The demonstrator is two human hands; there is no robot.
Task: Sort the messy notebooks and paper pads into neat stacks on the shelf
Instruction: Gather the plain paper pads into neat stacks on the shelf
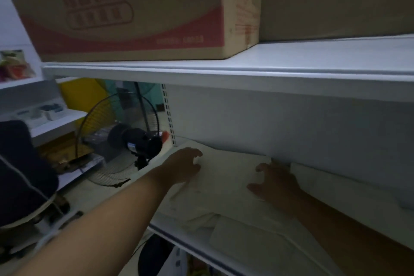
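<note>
Dim shelf (pixel 190 251) under boxes (pixel 134 6), fan (pixel 134 139) beside. Left hand (pixel 186 168) grip clamped on pad (pixel 228 177) edge; right hand (pixel 275 182) rests on it, grip apart.

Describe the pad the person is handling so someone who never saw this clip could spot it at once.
Find the red-printed cardboard box on the white shelf, then drop to the level below. A large pale pad lies flat there between the left hand and the right hand. Unlike the whiter stack to its right, it is cream-toned and both hands touch it.
</note>
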